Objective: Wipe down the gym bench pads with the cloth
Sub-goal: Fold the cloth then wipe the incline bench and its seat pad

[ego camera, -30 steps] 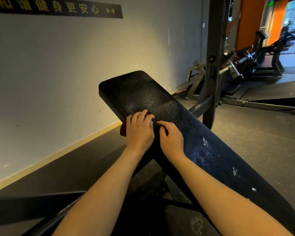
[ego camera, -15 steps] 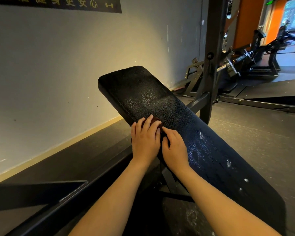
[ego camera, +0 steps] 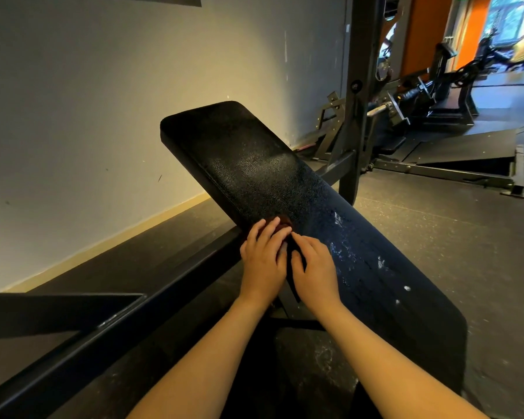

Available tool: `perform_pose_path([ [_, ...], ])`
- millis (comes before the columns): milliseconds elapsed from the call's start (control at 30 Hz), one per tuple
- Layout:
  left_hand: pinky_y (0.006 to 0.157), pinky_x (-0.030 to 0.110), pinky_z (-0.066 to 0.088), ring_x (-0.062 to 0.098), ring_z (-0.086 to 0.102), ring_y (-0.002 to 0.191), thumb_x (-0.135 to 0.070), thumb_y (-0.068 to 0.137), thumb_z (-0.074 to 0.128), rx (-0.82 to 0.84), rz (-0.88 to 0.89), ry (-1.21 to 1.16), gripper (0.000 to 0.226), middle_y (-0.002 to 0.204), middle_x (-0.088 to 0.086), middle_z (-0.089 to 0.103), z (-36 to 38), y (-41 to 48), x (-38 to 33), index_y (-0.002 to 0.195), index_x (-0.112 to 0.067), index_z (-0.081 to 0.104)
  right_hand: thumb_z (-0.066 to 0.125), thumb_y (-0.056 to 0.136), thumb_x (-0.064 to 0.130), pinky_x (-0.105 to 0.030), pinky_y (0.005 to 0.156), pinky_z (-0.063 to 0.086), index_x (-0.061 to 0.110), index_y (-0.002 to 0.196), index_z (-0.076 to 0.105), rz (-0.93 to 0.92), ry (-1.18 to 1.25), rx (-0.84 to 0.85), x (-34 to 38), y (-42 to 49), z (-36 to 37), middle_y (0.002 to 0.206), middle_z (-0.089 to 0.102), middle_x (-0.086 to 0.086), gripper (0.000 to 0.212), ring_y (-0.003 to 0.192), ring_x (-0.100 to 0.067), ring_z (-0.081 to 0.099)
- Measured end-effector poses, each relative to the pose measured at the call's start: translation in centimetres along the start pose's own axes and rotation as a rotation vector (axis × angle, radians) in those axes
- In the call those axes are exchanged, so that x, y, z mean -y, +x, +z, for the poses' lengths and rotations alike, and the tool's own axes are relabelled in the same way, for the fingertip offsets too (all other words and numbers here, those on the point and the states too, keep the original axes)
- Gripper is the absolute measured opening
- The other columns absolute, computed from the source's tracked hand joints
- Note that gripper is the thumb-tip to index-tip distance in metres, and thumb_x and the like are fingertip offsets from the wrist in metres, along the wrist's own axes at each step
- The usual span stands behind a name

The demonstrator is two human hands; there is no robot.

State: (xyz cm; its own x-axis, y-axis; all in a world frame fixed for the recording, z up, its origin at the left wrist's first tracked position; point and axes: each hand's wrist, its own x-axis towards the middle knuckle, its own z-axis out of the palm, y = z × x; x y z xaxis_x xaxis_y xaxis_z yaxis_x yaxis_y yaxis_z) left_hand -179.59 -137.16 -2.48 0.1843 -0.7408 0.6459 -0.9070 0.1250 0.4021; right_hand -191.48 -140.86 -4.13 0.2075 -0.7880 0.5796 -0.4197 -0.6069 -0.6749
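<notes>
Wiping step in hand, mid-pad

Cloth (ego camera: 285, 221): dark red, nearly all covered. Only a small lobe shows at 12 o'clock of your left fingertips. It lies on the bench pad (ego camera: 254, 164), close to the pad's left edge and about midway along.

Left grip (ego camera: 263, 261): fingers straight and together, pressed flat on the cloth, not closed round it. Right grip (ego camera: 315, 267): just beside it at 3 o'clock, touching it. The fingers are nearly straight with their tips on the cloth, unclenched likewise.

Method: white flecks (ego camera: 381, 263) and a wet-looking sheen lie at 3 to 4 o'clock of your right grip, and I judge that stretch the one needing work. Press evenly through both palms and drive the cloth across the full width toward 3 o'clock in overlapping passes. Watch the left edge, where the cloth could slide off. The pad appears to rise toward 11 o'clock, so working from the high end downward seems sensible.

Not resolved:
- The cloth's size and fold are hidden under your palms.
- The flecks could be droplets, residue or worn covering; you cannot tell which.
- The pad's low end at 5 o'clock is in shadow.
- No second pad can be made out
</notes>
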Motion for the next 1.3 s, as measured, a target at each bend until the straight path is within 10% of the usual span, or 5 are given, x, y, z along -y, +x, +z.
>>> perform_pose_path([
  [533, 0.102, 0.025, 0.034, 0.022, 0.039, 0.13, -0.033, 0.1, 0.051, -0.018, -0.059, -0.005, 0.038, 0.144, -0.004, 0.048, 0.7, -4.9, -1.7, 0.137, -0.026, 0.059, 0.059, 0.098, 0.012, -0.026, 0.104, 0.04, 0.011, 0.119, 0.069, 0.031, 0.089, -0.083, -1.2, -2.5, -0.7, 0.12, 0.064, 0.002, 0.024, 0.114, -0.002, 0.046],
  [867, 0.108, 0.028, 0.029, 0.022, 0.029, 0.137, -0.032, 0.103, 0.051, -0.023, -0.164, -0.003, 0.039, 0.15, -0.004, 0.045, -0.8, -1.1, -1.2, 0.141, -0.024, 0.056, 0.056, 0.101, 0.021, 0.001, 0.101, 0.02, 0.017, 0.132, 0.063, 0.061, 0.07, -0.007, -1.7, -3.4, -1.6, 0.13, 0.058, 0.006, 0.032, 0.122, 0.002, 0.04],
  [1300, 0.107, 0.032, 0.037, 0.019, 0.031, 0.135, -0.032, 0.102, 0.051, 0.049, -0.072, -0.019, 0.041, 0.151, -0.003, 0.043, -0.4, -4.0, -2.8, 0.142, -0.023, 0.056, 0.055, 0.101, 0.02, -0.026, 0.109, 0.038, 0.019, 0.134, 0.061, 0.105, 0.15, 0.061, -2.0, -4.4, -3.0, 0.133, 0.058, 0.007, 0.034, 0.126, -0.007, 0.049],
])
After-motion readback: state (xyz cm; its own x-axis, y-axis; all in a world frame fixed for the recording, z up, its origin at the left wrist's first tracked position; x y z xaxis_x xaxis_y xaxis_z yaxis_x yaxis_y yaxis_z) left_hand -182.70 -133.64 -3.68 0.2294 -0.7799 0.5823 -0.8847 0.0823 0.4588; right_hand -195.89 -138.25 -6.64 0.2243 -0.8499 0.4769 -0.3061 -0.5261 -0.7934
